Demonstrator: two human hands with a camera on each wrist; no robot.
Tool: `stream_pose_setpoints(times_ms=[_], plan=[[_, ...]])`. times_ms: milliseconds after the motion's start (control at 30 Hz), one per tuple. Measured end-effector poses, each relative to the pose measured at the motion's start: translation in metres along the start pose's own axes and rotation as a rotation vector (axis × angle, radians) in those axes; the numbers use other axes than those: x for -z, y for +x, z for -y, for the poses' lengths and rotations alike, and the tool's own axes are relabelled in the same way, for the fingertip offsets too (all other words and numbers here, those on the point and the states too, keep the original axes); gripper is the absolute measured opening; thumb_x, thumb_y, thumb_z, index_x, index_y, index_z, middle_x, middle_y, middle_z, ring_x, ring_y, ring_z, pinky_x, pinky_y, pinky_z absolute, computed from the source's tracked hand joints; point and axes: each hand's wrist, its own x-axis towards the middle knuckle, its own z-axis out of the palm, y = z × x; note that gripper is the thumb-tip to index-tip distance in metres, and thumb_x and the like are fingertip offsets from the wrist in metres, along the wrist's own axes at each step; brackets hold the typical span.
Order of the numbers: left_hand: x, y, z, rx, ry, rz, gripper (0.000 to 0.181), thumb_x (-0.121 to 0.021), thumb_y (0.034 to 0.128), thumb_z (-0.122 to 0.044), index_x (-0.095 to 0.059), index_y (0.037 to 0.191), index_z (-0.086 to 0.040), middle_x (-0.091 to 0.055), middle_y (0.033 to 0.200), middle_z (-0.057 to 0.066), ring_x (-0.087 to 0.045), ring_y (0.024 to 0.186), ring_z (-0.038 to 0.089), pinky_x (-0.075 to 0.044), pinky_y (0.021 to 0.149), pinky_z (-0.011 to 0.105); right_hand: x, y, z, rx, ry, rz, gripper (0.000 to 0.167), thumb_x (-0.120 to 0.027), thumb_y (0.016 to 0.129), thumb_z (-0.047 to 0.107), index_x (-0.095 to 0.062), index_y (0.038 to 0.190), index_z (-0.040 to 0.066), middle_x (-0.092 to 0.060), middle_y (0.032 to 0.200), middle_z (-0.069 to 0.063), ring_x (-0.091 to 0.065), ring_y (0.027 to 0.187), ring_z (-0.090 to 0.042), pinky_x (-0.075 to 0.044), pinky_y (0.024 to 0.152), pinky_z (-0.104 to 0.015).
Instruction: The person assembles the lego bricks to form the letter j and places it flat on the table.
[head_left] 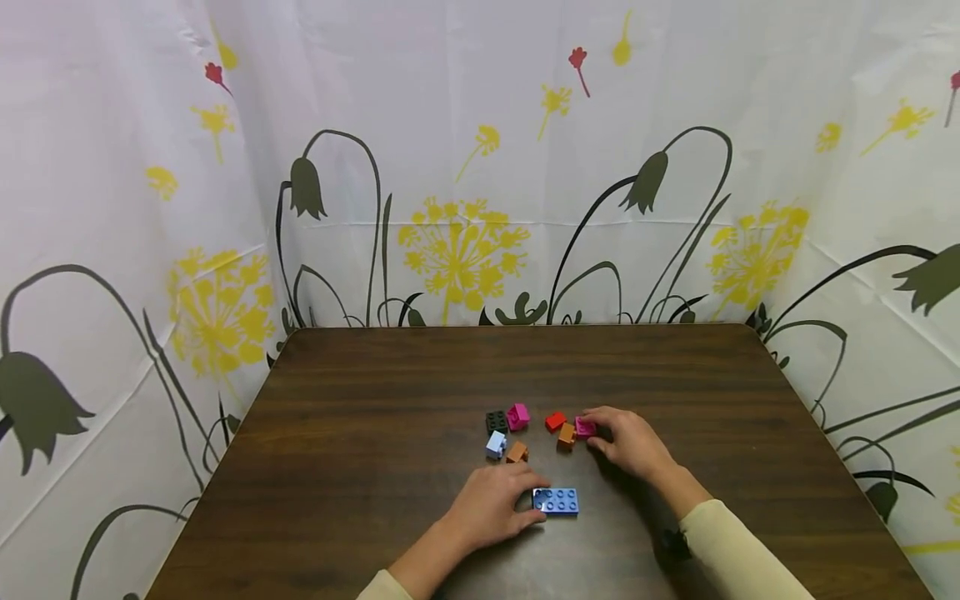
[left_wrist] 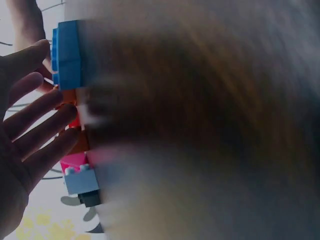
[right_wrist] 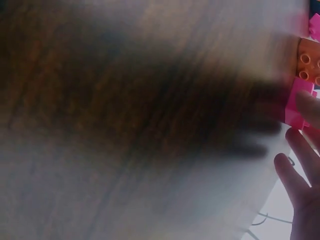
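My right hand [head_left: 630, 443] pinches a pink toy brick [head_left: 585, 427] between thumb and fingers. In the right wrist view that pink brick [right_wrist: 295, 105] sits against an orange brick [right_wrist: 310, 60]. A blue eight-stud brick [head_left: 556, 502] lies near me on the table. Around its left end is my left hand [head_left: 491, 506], thumb and index finger at opposite sides. The left wrist view has these fingers [left_wrist: 42, 112] spread and fairly straight beside the blue brick [left_wrist: 69, 55]; firm contact cannot be made out.
On the brown table [head_left: 360, 417] is a loose group: a dark green brick [head_left: 496, 422], another pink brick [head_left: 518, 417], a light blue brick [head_left: 496, 445], an orange brick [head_left: 517, 452], a red brick [head_left: 555, 421]. A flowered curtain [head_left: 465, 125] hangs behind.
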Motion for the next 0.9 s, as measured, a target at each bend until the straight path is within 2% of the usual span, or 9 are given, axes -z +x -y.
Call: stream_pose_setpoints(times_ms=[200, 367, 533, 633, 767, 900], plan=[[-0.004, 0.002, -0.003, 0.030, 0.025, 0.033, 0.038, -0.078, 0.0829, -0.041, -0.070, 0.118, -0.028, -0.067, 0.108, -0.012, -0.062, 0.096, 0.004, -0.051, 0.076, 0.028, -0.002, -0.001, -0.002, 0.006, 0.009, -0.038, 0.029, -0.080, 0.082, 0.011, -0.073, 0.111, 0.012, -0.069, 0.111, -0.003, -0.065, 0.104, -0.021, -0.049, 0.091, -0.044], [-0.005, 0.006, -0.003, 0.039, 0.036, 0.056, 0.035, -0.077, 0.0848, -0.037, -0.070, 0.118, -0.028, -0.067, 0.109, -0.012, -0.062, 0.099, 0.006, -0.051, 0.078, 0.029, 0.004, -0.005, 0.000, -0.025, 0.028, -0.052, 0.029, -0.080, 0.083, 0.012, -0.072, 0.111, 0.012, -0.068, 0.109, 0.000, -0.065, 0.101, -0.022, -0.050, 0.089, -0.045], [-0.006, 0.010, -0.001, 0.036, 0.061, 0.040, 0.035, -0.077, 0.0845, -0.037, -0.071, 0.117, -0.027, -0.068, 0.107, -0.012, -0.061, 0.098, 0.007, -0.051, 0.075, 0.028, 0.012, -0.008, 0.003, -0.040, 0.051, -0.077, 0.033, -0.079, 0.084, 0.013, -0.070, 0.115, 0.013, -0.065, 0.108, 0.002, -0.064, 0.101, -0.021, -0.051, 0.088, -0.045], [-0.007, 0.012, 0.000, 0.030, 0.086, 0.020, 0.034, -0.077, 0.0842, -0.037, -0.071, 0.116, -0.028, -0.068, 0.105, -0.012, -0.061, 0.098, 0.007, -0.051, 0.075, 0.028, 0.016, -0.011, 0.005, -0.029, 0.054, -0.092, 0.035, -0.079, 0.084, 0.012, -0.069, 0.117, 0.014, -0.064, 0.109, 0.003, -0.064, 0.101, -0.020, -0.051, 0.087, -0.044], [-0.007, 0.015, 0.002, 0.043, 0.099, 0.014, 0.034, -0.078, 0.0839, -0.036, -0.071, 0.116, -0.028, -0.068, 0.105, -0.012, -0.062, 0.098, 0.007, -0.052, 0.076, 0.029, 0.022, -0.015, 0.013, 0.024, 0.068, -0.104, 0.036, -0.079, 0.084, 0.013, -0.069, 0.118, 0.013, -0.062, 0.109, 0.004, -0.064, 0.099, -0.017, -0.052, 0.086, -0.041], [-0.007, 0.017, 0.005, 0.062, 0.085, 0.027, 0.034, -0.078, 0.0836, -0.036, -0.072, 0.116, -0.027, -0.069, 0.106, -0.011, -0.063, 0.098, 0.008, -0.052, 0.075, 0.031, 0.026, -0.021, 0.026, 0.084, 0.072, -0.073, 0.040, -0.078, 0.085, 0.013, -0.066, 0.123, 0.010, -0.061, 0.112, 0.004, -0.063, 0.098, -0.014, -0.053, 0.084, -0.039]])
